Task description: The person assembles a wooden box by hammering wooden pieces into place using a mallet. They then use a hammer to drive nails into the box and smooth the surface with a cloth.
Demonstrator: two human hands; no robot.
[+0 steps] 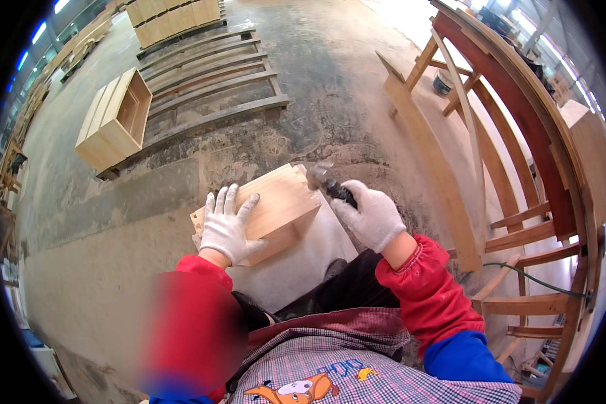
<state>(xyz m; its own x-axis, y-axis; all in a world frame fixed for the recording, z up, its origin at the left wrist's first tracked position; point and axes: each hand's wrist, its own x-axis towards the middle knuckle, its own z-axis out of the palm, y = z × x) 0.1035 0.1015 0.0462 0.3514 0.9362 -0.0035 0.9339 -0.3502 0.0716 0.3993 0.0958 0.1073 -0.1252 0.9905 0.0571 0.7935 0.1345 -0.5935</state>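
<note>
A pale wooden drawer box [273, 209] with jointed corners rests at a slant on a light grey slab in front of me. My left hand [227, 225], in a white glove, lies on the box's upper face near its left end, fingers spread. In my gloved right hand [374, 217] is a black-handled tool [340, 192], the fingers wrapped round its handle. Its shiny metal head [320, 170] is at the box's far right corner, too blurred to tell its kind or whether it touches the wood.
The light grey slab [310, 262] lies beneath the box. Slatted wooden pallets [215, 84] sit on the floor ahead, with an open wooden box [118, 121] at their left and stacked boxes [175, 23] behind. A wooden frame bench [528, 121] and a leaning plank [438, 168] stand right.
</note>
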